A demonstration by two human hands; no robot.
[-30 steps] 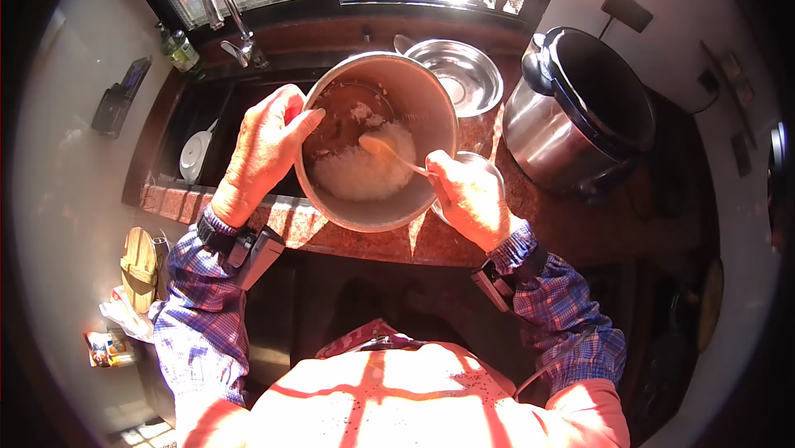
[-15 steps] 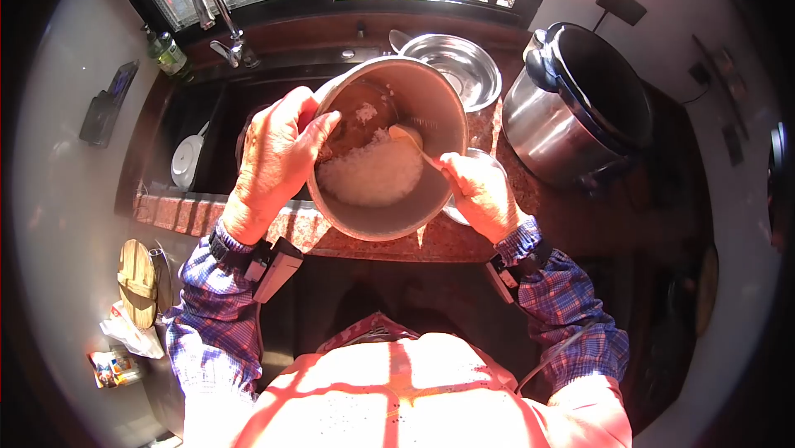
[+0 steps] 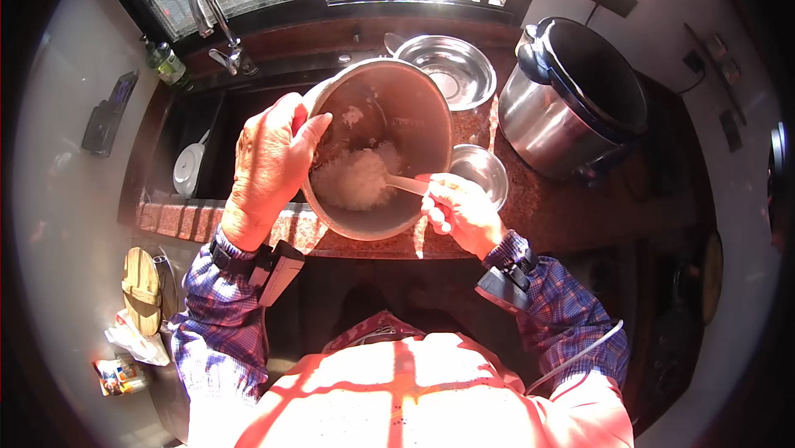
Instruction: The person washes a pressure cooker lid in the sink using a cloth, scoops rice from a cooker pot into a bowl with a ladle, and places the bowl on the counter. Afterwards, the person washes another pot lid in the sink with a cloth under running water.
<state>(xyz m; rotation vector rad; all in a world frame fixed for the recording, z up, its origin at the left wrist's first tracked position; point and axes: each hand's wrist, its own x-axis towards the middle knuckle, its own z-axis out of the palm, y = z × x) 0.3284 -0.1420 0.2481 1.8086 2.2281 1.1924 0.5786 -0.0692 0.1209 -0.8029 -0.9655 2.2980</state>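
Observation:
The inner pot [image 3: 432, 121] of a cooker is tilted over the counter's front edge, its mouth facing me. White rice [image 3: 335, 179] lies in its lower part, and a few grains stick to the wall. My left hand [image 3: 269, 158] is closed on the pot's left rim, thumb inside the edge. In my right hand [image 3: 464, 212] is the pale handle of a rice paddle [image 3: 406, 185]; its head is in the rice with a heap over it. Just behind that hand stands a small metal bowl [image 3: 487, 171], partly covered by it.
A larger metal bowl [image 3: 468, 79] with a spoon handle beside it stands behind the pot. At the right is a steel electric cooker body [image 3: 542, 121]. The sink with a faucet [image 3: 203, 9] and a white lid-like item [image 3: 189, 168] lie left; a green bottle [image 3: 168, 65] stands behind.
My right hand has drawn down and slightly left, turning the paddle so its handle points right. Rice is now heaped on the paddle's head. The pot has shifted slightly left.

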